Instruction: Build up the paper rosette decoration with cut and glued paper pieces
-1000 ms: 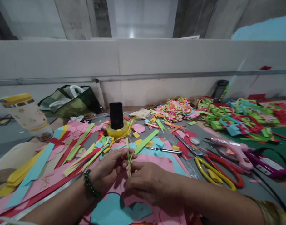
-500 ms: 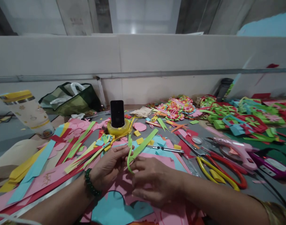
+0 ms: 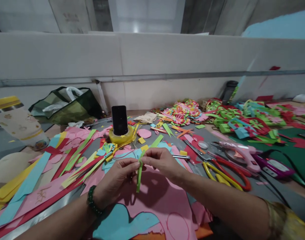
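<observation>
Between my two hands is a narrow light-green strip [image 3: 139,178], which looks like felt or foam sheet, its lower end hanging down. My left hand [image 3: 117,178], with a dark green bead bracelet at the wrist, pinches the strip from the left. From the right, my right hand [image 3: 163,163] pinches it near its upper part, fingertips almost touching the left ones. Under the hands spreads a pink sheet [image 3: 154,193] with a circle drawn on it. A blue cut sheet [image 3: 125,223] lies at its near edge. Another green strip [image 3: 156,140] shows behind my right hand.
On the right lie scissors [image 3: 226,173] with red and yellow handles and a pink glue gun [image 3: 242,155]. A phone [image 3: 120,120] stands in a yellow tape roll [image 3: 121,138]. Coloured strips [image 3: 35,183] cover the left, beside a tumbler [image 3: 22,125]. Finished flower pieces [image 3: 184,111] are heaped behind.
My right hand has risen and now pinches the green strip beside the left fingertips. The strip's hanging end now points down. The view has shifted slightly to the right.
</observation>
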`<state>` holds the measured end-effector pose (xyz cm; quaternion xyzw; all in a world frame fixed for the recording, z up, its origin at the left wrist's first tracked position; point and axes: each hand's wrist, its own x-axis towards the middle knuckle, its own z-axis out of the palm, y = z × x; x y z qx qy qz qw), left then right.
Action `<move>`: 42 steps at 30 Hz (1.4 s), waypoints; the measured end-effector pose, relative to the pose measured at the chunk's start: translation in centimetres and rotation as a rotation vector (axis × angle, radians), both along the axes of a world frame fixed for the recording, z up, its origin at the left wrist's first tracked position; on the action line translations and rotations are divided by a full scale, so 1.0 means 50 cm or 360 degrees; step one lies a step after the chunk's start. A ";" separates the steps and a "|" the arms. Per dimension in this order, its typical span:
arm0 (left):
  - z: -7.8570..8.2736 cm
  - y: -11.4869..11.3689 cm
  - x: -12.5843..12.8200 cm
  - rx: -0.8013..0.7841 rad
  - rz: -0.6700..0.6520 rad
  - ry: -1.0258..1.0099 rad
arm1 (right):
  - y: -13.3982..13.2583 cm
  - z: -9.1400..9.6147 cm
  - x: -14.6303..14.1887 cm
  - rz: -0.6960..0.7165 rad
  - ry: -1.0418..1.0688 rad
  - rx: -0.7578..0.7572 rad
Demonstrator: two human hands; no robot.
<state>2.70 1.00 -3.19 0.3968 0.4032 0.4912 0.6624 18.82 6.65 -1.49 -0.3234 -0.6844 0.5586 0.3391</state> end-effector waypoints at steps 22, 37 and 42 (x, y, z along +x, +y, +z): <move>-0.008 -0.003 0.009 -0.0045 -0.0068 0.0022 | -0.004 -0.011 -0.002 -0.0148 0.0350 -0.0296; 0.007 -0.002 0.004 0.0055 -0.0206 0.0475 | 0.032 0.003 0.015 -0.0406 0.0554 -0.0454; -0.022 0.013 -0.007 -0.0017 -0.0055 0.0367 | 0.041 0.002 0.017 -0.0341 0.0570 -0.0516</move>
